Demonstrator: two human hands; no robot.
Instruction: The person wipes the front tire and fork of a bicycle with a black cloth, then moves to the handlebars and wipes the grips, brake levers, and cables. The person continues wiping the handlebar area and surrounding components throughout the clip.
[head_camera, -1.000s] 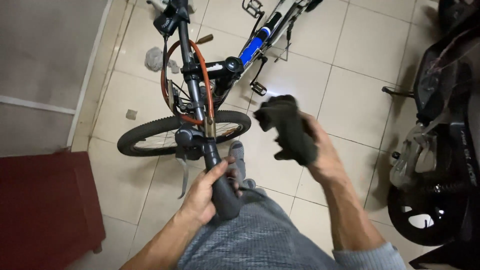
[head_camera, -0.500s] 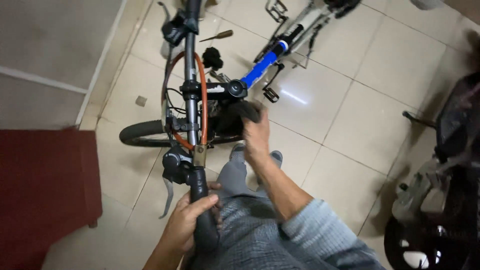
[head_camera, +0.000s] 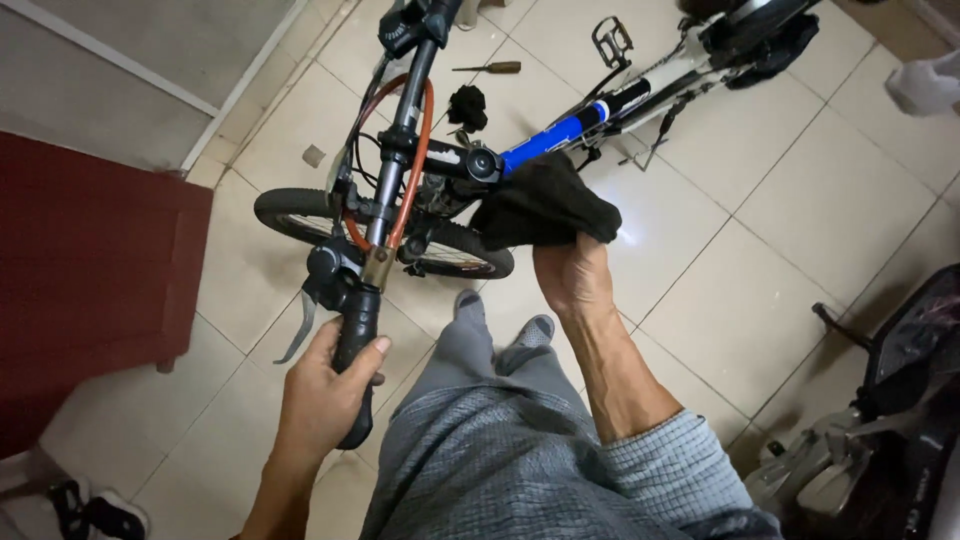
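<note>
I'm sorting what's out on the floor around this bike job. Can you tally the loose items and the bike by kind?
Bicycle: 1
Black rags: 2, one in the right hand, one on the tiles
Screwdriver: 1
Total: 4
The left hand grips the handlebar grip.

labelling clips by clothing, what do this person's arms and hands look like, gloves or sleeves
Both the left hand and the right hand are bare: no gloves, and no rings or watch that can be seen. The right forearm is bare up to a grey knit sleeve with a fine ribbed or checked weave, pushed up near the elbow. The left forearm is bare as far as the frame shows.
</note>
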